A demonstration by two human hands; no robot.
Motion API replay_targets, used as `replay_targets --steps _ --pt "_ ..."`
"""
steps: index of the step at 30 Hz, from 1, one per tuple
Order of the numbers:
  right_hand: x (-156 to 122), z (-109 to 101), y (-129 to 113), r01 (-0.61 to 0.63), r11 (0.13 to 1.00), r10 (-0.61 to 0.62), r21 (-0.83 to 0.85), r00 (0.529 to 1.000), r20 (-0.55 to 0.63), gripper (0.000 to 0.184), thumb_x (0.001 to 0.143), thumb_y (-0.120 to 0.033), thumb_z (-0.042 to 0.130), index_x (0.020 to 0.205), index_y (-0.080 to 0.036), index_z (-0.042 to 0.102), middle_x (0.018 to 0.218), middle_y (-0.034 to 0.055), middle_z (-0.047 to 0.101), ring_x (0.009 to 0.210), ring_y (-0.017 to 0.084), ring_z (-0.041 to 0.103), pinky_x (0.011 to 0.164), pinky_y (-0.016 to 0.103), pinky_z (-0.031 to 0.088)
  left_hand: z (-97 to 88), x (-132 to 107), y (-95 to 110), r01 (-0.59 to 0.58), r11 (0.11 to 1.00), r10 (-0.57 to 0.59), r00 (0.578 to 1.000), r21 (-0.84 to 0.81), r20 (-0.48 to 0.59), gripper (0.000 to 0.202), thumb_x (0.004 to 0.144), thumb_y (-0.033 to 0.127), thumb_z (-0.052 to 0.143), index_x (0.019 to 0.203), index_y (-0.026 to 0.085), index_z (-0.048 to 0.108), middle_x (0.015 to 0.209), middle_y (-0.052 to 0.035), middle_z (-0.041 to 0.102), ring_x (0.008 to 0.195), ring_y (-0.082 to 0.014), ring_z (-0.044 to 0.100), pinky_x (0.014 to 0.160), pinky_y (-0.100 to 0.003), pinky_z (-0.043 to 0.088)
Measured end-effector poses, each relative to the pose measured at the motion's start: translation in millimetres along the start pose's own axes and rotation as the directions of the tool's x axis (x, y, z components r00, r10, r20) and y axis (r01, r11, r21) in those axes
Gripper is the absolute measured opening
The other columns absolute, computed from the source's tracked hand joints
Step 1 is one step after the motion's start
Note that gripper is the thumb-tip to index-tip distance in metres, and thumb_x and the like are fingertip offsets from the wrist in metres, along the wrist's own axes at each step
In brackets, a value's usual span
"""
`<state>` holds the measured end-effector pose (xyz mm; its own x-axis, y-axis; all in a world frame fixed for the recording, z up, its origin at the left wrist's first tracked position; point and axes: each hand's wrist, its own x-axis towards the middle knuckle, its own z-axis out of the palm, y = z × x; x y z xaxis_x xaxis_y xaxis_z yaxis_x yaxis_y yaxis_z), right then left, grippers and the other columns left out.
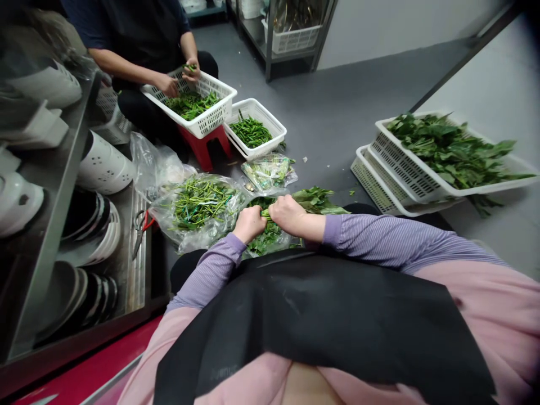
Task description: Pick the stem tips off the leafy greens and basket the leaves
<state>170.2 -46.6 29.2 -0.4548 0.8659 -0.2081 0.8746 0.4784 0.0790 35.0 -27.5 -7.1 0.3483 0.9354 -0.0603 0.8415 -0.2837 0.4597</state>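
My left hand (250, 224) and my right hand (289, 215) are side by side in front of my apron, both closed on a bunch of leafy greens (315, 201). Its green stems show in the narrow gap between my fists, and the leaves spread out beyond my right hand. Below my hands, more loose greens (264, 243) rest on clear plastic. To the left, an opened plastic bag (196, 239) holds a heap of cut green stems (200, 201). A smaller bag of greens (270, 171) lies just beyond my hands.
Across from me, a person (139, 62) handles greens over a white basket (211, 119) on a red stool (202, 147). Green peppers (251, 132) fill another basket. Stacked baskets (405, 163) with leafy greens stand right. Left, a metal shelf (70, 169) holds dishes and red-handled scissors (139, 228).
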Motion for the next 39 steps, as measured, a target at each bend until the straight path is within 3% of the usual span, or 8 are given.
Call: replay_targets --steps 5,12,17,22,29,33,37,39 --pt "-2.8 -2.8 6.4 -0.008 1.000 0.008 0.004 0.998 -0.064 0.032 0.083 -0.009 0.031 0.093 -0.004 0.061 0.091 0.0238 0.062 0.086 0.028 0.054 0.069 0.037 0.032 -6.6 5.7 -14.7 0.106 0.938 -0.134 0.989 -0.330 -0.062 0.019 0.062 0.011 0.049 0.068 0.016 0.066 0.066 -0.0070 0.065 0.069 -0.0208 0.062 0.071 -0.033 0.048" --pt "-9.5 1.5 54.6 -0.235 0.966 0.238 0.111 0.971 -0.015 0.032 0.072 -0.035 0.055 0.096 -0.014 0.059 0.090 0.0135 0.065 0.080 0.024 0.058 0.062 0.029 0.035 -24.8 26.1 -56.0 0.268 0.357 -0.427 0.899 -0.895 0.099 0.012 0.057 0.008 0.049 0.065 0.012 0.057 0.053 0.0005 0.051 0.040 -0.0079 0.046 0.039 -0.020 0.037" --pt "-8.7 16.9 55.0 -0.316 0.882 0.308 0.350 0.948 0.081 0.032 0.072 -0.043 0.048 0.094 -0.022 0.059 0.088 0.0051 0.067 0.077 0.020 0.059 0.057 0.025 0.033 -29.2 52.8 -111.7 0.365 0.193 -0.694 0.707 -0.911 0.136 0.015 0.062 0.006 0.053 0.076 0.010 0.057 0.056 0.0008 0.049 0.051 -0.0082 0.049 0.055 -0.025 0.048" --pt "-4.4 25.1 47.0 -0.282 0.821 0.269 0.496 0.958 0.100 0.032 0.071 -0.044 0.049 0.090 -0.021 0.061 0.085 0.0049 0.066 0.074 0.019 0.058 0.057 0.024 0.034 -30.2 63.1 -162.3 0.417 0.275 -0.818 0.575 -0.866 0.017 0.032 0.063 0.001 0.054 0.095 0.009 0.056 0.070 -0.0036 0.059 0.068 -0.0109 0.056 0.071 -0.028 0.048" --pt "2.8 28.8 55.5 -0.196 0.637 0.267 0.745 0.963 0.024 0.028 0.066 -0.039 0.057 0.080 -0.016 0.059 0.074 0.0028 0.062 0.070 0.016 0.054 0.064 0.023 0.038 -32.9 68.4 -180.2 0.496 0.403 -0.809 0.586 -0.769 -0.046 0.055 0.065 0.001 0.054 0.120 0.003 0.049 0.115 -0.0196 0.057 0.099 -0.0213 0.058 0.083 -0.030 0.044" --pt "5.5 27.8 62.0 -0.107 0.388 0.176 0.916 0.984 0.040 0.029 0.065 -0.036 0.060 0.082 -0.012 0.059 0.078 0.0032 0.062 0.075 0.017 0.055 0.071 0.026 0.042 -33.0 74.7 -144.6 0.507 0.453 -0.754 0.657 -0.733 -0.012 0.055 0.065 0.014 0.065 0.118 0.002 0.053 0.117 -0.0226 0.056 0.096 -0.0276 0.060 0.083 -0.037 0.044" --pt "12.6 20.5 58.7 -0.037 0.179 -0.134 0.983 0.989 0.062 0.033 0.063 -0.034 0.066 0.085 -0.010 0.061 0.081 0.0037 0.063 0.076 0.018 0.057 0.077 0.031 0.044 -19.9 55.5 -60.7 0.179 0.410 -0.120 0.983 -0.894 0.142 0.059 0.064 0.041 0.070 0.117 0.017 0.057 0.121 -0.0125 0.057 0.110 -0.0253 0.054 0.089 -0.034 0.043" --pt "16.1 17.2 50.6 -0.032 0.130 -0.274 0.991 0.959 0.067 0.033 0.061 -0.032 0.069 0.085 -0.010 0.062 0.082 0.0038 0.064 0.077 0.018 0.058 0.079 0.033 0.044 -14.4 37.5 -21.5 0.084 0.224 0.212 0.968 -0.971 0.133 0.065 0.059 0.050 0.071 0.113 0.016 0.060 0.119 -0.0139 0.059 0.109 -0.0275 0.054 0.091 -0.036 0.042"
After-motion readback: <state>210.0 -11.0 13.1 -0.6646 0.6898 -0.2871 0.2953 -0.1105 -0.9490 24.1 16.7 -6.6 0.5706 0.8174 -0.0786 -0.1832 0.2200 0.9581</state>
